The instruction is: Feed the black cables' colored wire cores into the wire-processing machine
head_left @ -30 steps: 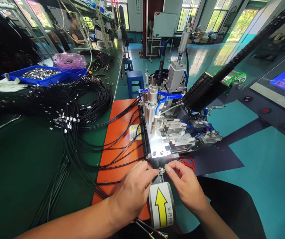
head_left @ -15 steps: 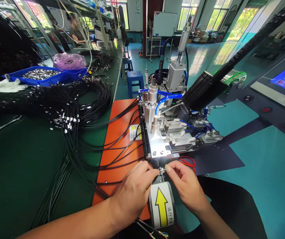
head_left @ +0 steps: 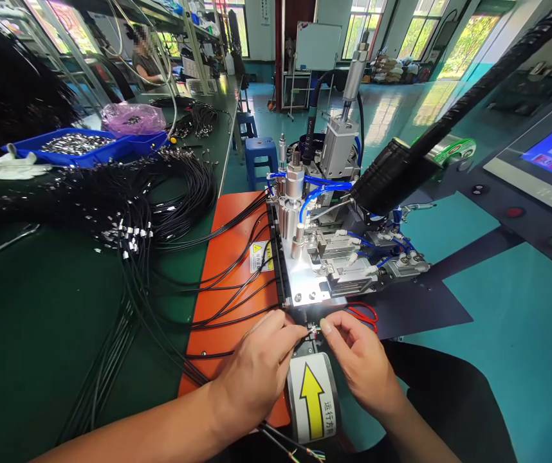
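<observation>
Spanning the left side of the view, a green workbench point(head_left: 29, 308) carries a mass of black cables point(head_left: 199, 199) and, farther back, a blue tray point(head_left: 24, 143) filled with small metal parts point(head_left: 76, 143). A person point(head_left: 147, 67) sits at the far side. To the right of the bench stands a pneumatic assembly machine point(head_left: 300, 276) with upright cylinders and blue air tubes; an orange plate point(head_left: 228, 263) lies along its left side, beneath several black cables. The left hand point(head_left: 261, 360) and right hand point(head_left: 360, 360) meet at the near edge of the machine, above a curved label point(head_left: 312, 399) with a yellow arrow pointing away from the wearer. A red loop point(head_left: 367, 313) lies just beyond the right hand. Located between the two sets of fingertips is a small metal connector point(head_left: 312, 330) at a narrow fixture. Left thumb and index finger are clamped on its left end; right thumb and index finger are together on the fine wires point(head_left: 319, 330) at its right end. Exact seating is too small to tell.
</observation>
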Tool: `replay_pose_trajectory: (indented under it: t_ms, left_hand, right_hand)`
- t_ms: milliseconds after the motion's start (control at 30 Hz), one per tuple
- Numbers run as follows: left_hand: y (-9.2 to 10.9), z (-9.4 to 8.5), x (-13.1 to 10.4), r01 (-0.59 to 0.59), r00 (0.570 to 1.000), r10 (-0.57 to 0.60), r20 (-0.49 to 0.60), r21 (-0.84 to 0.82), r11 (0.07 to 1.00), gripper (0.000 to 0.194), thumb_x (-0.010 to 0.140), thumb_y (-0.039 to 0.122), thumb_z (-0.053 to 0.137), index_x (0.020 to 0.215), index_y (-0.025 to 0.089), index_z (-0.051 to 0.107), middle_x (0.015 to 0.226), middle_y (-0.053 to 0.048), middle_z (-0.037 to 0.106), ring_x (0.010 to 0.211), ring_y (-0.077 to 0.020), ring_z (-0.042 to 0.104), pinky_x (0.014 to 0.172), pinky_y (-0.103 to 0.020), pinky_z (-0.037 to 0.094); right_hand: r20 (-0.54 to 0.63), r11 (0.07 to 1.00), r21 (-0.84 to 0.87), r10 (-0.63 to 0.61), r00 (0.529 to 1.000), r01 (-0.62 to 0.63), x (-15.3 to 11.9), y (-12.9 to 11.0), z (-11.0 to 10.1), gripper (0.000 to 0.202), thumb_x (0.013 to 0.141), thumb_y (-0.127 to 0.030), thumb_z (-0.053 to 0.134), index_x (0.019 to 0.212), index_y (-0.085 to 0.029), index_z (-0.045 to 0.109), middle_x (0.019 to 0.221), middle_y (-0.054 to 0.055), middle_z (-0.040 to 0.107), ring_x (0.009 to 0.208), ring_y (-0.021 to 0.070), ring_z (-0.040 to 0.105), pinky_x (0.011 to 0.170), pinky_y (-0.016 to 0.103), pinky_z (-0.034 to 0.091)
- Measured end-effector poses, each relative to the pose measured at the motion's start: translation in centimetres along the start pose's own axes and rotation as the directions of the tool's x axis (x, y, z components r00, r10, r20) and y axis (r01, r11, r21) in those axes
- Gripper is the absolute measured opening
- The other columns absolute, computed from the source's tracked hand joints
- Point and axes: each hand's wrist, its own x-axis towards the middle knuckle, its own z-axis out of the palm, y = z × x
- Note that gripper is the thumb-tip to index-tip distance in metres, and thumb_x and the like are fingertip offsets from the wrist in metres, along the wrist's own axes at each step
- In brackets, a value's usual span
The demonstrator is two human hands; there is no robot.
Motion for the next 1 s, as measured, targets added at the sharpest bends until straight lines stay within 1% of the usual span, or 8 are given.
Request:
replay_pose_trajectory:
  t_ms: [200, 367, 633, 733, 867, 1000]
  left_hand:
    - [-0.05, 0.07, -0.06, 0.003, 1.0, -0.003, 0.004, 0.014, 1.0, 0.024, 0.095, 0.012, 0.047, 0.104, 0.018, 0.069, 0.09, -0.007, 0.061, 0.084, -0.019, 0.058, 0.076, -0.031, 0.054]
    - [-0.13, 0.14, -0.09, 0.006, 1.0, -0.006, 0.012, 0.025, 1.0, 0.024, 0.096, 0.013, 0.046, 0.106, 0.019, 0.068, 0.091, -0.007, 0.061, 0.084, -0.0191, 0.058, 0.076, -0.031, 0.053]
    - [-0.03, 0.03, -0.1, -0.007, 1.0, 0.007, 0.026, 0.014, 1.0, 0.022, 0.096, 0.013, 0.047, 0.105, 0.018, 0.067, 0.091, -0.007, 0.061, 0.084, -0.0193, 0.057, 0.076, -0.032, 0.052]
    - [-0.03, 0.0, 0.0, -0.013, 1.0, 0.012, 0.028, 0.01, 1.0, 0.023, 0.096, 0.011, 0.046, 0.105, 0.018, 0.066, 0.092, -0.007, 0.061, 0.084, -0.0192, 0.056, 0.077, -0.031, 0.052]
    - [-0.05, 0.04, 0.08, -0.035, 0.999, 0.034, 0.03, 0.03, 0.999, 0.024, 0.095, 0.009, 0.045, 0.104, 0.017, 0.066, 0.092, -0.007, 0.061, 0.084, -0.0197, 0.056, 0.076, -0.031, 0.052]
    - [-0.14, 0.21, 0.06, -0.056, 0.998, 0.055, 0.028, 0.056, 0.997, 0.021, 0.094, 0.01, 0.048, 0.104, 0.016, 0.066, 0.092, -0.008, 0.06, 0.084, -0.0205, 0.055, 0.075, -0.032, 0.051]
  right_hand:
    - [-0.011, 1.0, -0.014, -0.018, 1.0, 0.017, -0.04, 0.2, 0.08, 0.032, 0.095, -0.048, 0.054, 0.083, -0.02, 0.062, 0.075, 0.001, 0.062, 0.07, 0.0176, 0.057, 0.064, 0.027, 0.046]
    - [-0.011, 1.0, -0.024, 0.001, 1.0, -0.001, 0.04, 0.2, 0.15, 0.033, 0.094, -0.05, 0.054, 0.083, -0.02, 0.062, 0.075, 0.001, 0.062, 0.07, 0.0182, 0.057, 0.064, 0.028, 0.046]
    - [-0.022, 1.0, -0.024, -0.019, 1.0, 0.018, -0.03, 0.27, 0.23, 0.029, 0.096, -0.046, 0.052, 0.086, -0.021, 0.063, 0.078, 0.001, 0.063, 0.072, 0.0177, 0.058, 0.065, 0.027, 0.046]
    - [-0.04, 0.999, -0.036, -0.03, 0.999, 0.029, -0.01, 0.29, 0.0, 0.027, 0.096, -0.045, 0.053, 0.089, -0.021, 0.064, 0.082, 0.002, 0.066, 0.076, 0.0192, 0.061, 0.07, 0.028, 0.047]
    - [-0.1, 0.997, -0.061, -0.048, 0.994, 0.042, -0.25, 0.3, -0.44, 0.023, 0.095, -0.043, 0.056, 0.097, -0.022, 0.067, 0.093, 0.004, 0.069, 0.088, 0.0222, 0.064, 0.078, 0.03, 0.048]
    - [-0.103, 0.997, -0.064, -0.049, 0.994, 0.042, -0.5, 0.27, -0.62, 0.024, 0.094, -0.043, 0.058, 0.096, -0.022, 0.069, 0.094, 0.005, 0.07, 0.091, 0.0228, 0.065, 0.08, 0.03, 0.048]
